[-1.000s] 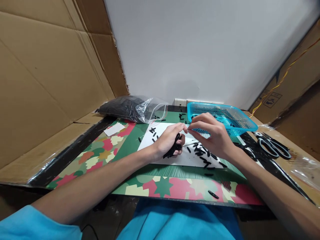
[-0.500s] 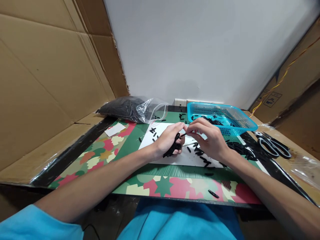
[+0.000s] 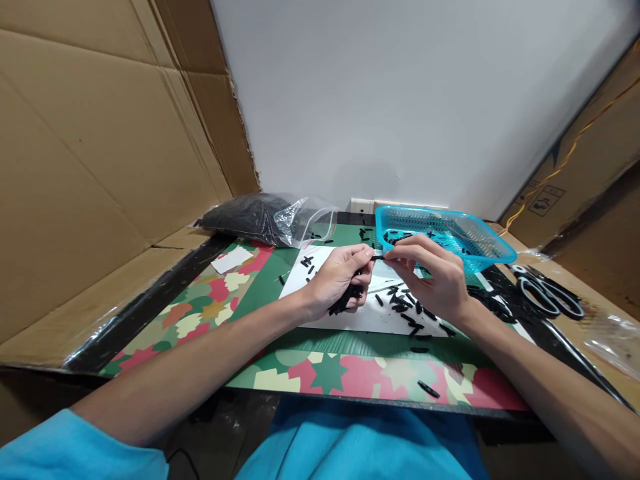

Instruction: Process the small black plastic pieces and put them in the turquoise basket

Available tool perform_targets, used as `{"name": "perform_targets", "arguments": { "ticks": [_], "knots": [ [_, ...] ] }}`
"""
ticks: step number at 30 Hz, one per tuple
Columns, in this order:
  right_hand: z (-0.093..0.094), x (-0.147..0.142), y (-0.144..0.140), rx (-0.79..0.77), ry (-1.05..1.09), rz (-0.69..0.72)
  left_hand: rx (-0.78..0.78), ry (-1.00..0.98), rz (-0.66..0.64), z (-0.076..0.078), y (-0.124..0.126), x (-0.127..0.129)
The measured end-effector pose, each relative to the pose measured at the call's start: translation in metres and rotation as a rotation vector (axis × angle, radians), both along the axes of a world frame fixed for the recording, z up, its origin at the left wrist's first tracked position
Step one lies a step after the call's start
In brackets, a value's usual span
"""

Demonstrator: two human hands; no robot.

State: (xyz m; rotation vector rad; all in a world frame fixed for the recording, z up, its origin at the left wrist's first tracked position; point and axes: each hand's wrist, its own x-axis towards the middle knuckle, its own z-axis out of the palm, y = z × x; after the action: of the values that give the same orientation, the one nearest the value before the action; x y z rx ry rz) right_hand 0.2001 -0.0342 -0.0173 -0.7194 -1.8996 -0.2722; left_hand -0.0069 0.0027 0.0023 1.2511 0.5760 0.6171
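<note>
My left hand [image 3: 341, 277] is closed around a bundle of thin black strips [image 3: 345, 301], whose ends stick out below the palm. Between its thumb and forefinger and the fingertips of my right hand [image 3: 429, 270] runs a short black piece [image 3: 379, 257], pinched from both sides. My right hand is otherwise loosely curled. Beneath both hands lies a white sheet [image 3: 330, 325] with several small black pieces [image 3: 400, 303] scattered over it. What exactly the black pieces are, I cannot make out.
A blue plastic basket [image 3: 500, 252] holding black pieces stands at the back right. Scissors [image 3: 543, 293] lie on the right beside a heap of black strips [image 3: 490, 303]. A clear bag of dark material [image 3: 250, 217] rests at the back left. Cardboard walls [image 3: 100, 120] flank the table.
My right hand has moved slightly right, away from the bundle. The black piece now stretches between both hands' fingertips, and my left thumb and forefinger have closed on its end.
</note>
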Motion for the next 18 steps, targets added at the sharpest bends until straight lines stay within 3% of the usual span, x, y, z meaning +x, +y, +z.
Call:
{"name": "perform_targets", "arguments": {
  "ticks": [6,18],
  "knots": [
    [0.0037,-0.0016,-0.0008,-0.176,0.081,0.052,0.062,-0.034,0.000,0.0004,0.0006,-0.0002],
    [0.0035,-0.0011,0.0005,-0.258,0.185,0.049,0.020,-0.022,0.020,0.0044,-0.0019,0.0009]
  ]
}}
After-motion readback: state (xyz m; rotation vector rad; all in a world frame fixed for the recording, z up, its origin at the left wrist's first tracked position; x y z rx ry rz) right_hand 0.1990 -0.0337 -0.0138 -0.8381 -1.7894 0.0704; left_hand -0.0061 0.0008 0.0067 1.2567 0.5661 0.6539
